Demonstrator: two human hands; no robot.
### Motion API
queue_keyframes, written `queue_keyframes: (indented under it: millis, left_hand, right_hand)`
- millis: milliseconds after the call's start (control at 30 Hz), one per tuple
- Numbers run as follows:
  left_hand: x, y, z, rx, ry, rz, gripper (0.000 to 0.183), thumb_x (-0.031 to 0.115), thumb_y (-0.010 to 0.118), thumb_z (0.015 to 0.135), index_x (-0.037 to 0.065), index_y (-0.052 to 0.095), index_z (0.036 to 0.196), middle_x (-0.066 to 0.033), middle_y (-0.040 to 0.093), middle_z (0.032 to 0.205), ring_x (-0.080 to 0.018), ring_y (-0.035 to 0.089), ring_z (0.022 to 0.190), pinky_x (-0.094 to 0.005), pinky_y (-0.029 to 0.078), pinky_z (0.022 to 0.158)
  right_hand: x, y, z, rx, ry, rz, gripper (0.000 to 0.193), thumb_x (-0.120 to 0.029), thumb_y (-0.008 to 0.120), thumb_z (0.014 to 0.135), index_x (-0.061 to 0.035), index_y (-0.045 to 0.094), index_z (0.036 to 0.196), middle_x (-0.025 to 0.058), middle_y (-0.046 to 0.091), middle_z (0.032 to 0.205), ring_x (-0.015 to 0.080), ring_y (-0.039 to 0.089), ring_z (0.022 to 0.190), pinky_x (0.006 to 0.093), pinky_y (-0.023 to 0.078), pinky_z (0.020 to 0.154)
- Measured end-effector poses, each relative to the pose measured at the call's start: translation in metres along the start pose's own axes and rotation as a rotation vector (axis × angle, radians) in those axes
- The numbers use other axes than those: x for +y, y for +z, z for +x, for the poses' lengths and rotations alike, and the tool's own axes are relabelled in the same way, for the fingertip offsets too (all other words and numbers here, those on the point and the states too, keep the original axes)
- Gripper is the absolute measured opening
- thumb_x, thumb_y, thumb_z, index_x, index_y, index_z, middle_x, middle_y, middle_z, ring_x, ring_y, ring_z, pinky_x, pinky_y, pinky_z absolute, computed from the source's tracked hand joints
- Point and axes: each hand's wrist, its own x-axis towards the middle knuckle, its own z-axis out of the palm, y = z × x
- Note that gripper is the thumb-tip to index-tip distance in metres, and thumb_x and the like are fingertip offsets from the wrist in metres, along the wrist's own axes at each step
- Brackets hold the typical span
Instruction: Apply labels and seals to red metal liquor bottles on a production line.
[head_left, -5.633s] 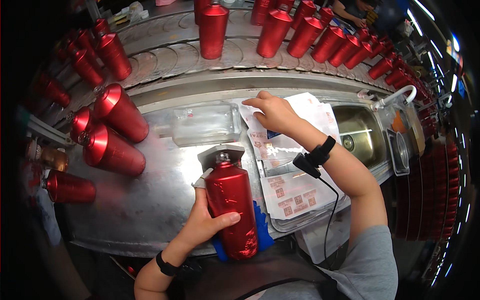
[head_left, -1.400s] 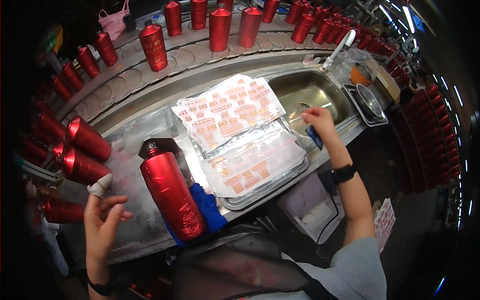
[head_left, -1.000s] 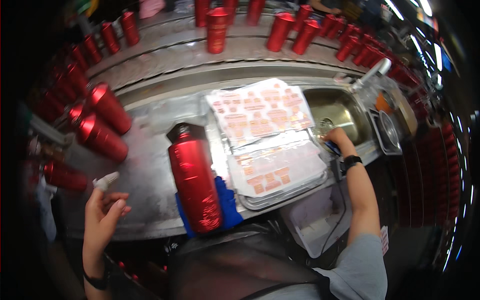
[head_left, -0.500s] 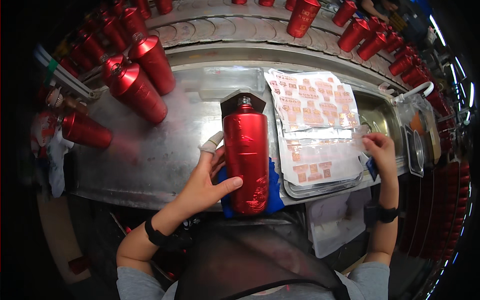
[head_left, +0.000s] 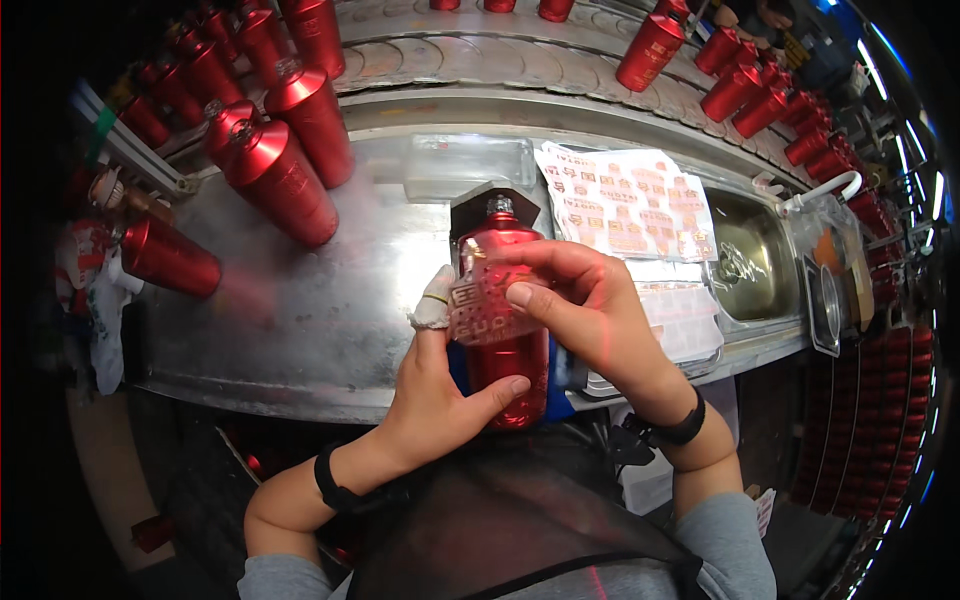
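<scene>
A glossy red bottle point(head_left: 506, 365) with a bare glass neck lies on a blue cloth point(head_left: 560, 401), its neck pointing away from me and a dark angular support point(head_left: 525, 205) around its far end. My left hand point(head_left: 425, 400) grips the bottle's left side, thumb on top near the base; a white cover sits on one fingertip. Between the thumb and fingers of my right hand point(head_left: 595, 315) is a clear decal film point(head_left: 480, 310) with gold print, held over the bottle's upper front. The film hides part of the bottle, and I cannot tell whether it touches the surface.
Printed decal sheets point(head_left: 625, 205) are stacked on a tray to the right, beside a water-filled basin point(head_left: 745, 265). Several red bottles point(head_left: 280, 185) stand at the left. A clear container point(head_left: 468, 170) sits behind the support. More bottles ride a conveyor point(head_left: 500, 65) along the back.
My right hand has come left from the decal sheets to above the bottle, bringing the clear film. The left hand stays on the bottle. Bottles on the conveyor have shifted.
</scene>
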Motion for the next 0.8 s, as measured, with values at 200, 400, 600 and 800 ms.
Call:
queue_keyframes:
  millis: [200, 400, 600, 800]
  left_hand:
    - [-0.017, -0.006, 0.021, 0.048, -0.289, -0.647, 0.084, 0.016, 0.07, 0.091, 0.0, 0.013, 0.151, -0.0233, 0.047, 0.138, -0.0245, 0.05, 0.127, -0.0381, 0.037, 0.109]
    - [-0.032, 0.004, 0.037, 0.002, -0.306, -0.872, 0.076, 0.013, 0.065, 0.094, 0.004, 0.015, 0.151, -0.0206, 0.042, 0.144, -0.0229, 0.049, 0.128, -0.0361, 0.039, 0.108]
    - [-0.03, 0.003, 0.039, -0.002, -0.307, -0.919, 0.066, 0.011, 0.058, 0.099, 0.004, 0.018, 0.151, -0.0185, 0.044, 0.143, -0.021, 0.049, 0.128, -0.0337, 0.041, 0.106]
    - [-0.026, 0.0, 0.037, 0.034, -0.368, -0.961, 0.062, 0.013, 0.053, 0.101, 0.003, 0.019, 0.151, -0.0181, 0.043, 0.144, -0.0193, 0.047, 0.129, -0.0334, 0.038, 0.108]
  right_hand:
    - [0.035, -0.004, -0.003, 0.189, -0.062, -0.261, 0.035, -0.007, 0.069, 0.086, -0.0042, 0.064, 0.121, -0.0002, 0.06, 0.078, 0.0054, 0.052, 0.068, 0.0216, 0.043, 0.061]
    - [0.038, -0.002, 0.002, 0.18, -0.038, -0.251, 0.037, -0.008, 0.07, 0.086, -0.005, 0.063, 0.123, -0.003, 0.052, 0.071, 0.0035, 0.045, 0.064, 0.0206, 0.039, 0.058]
    - [0.037, 0.002, 0.001, 0.204, -0.048, -0.241, 0.048, -0.006, 0.066, 0.089, -0.0048, 0.052, 0.134, -0.0036, 0.052, 0.072, 0.0016, 0.046, 0.064, 0.0188, 0.038, 0.056]
    - [0.044, -0.016, -0.006, 0.257, 0.102, -0.005, 0.043, -0.005, 0.059, 0.093, -0.0041, 0.05, 0.135, -0.004, 0.053, 0.079, -0.0013, 0.048, 0.064, 0.0153, 0.036, 0.054]
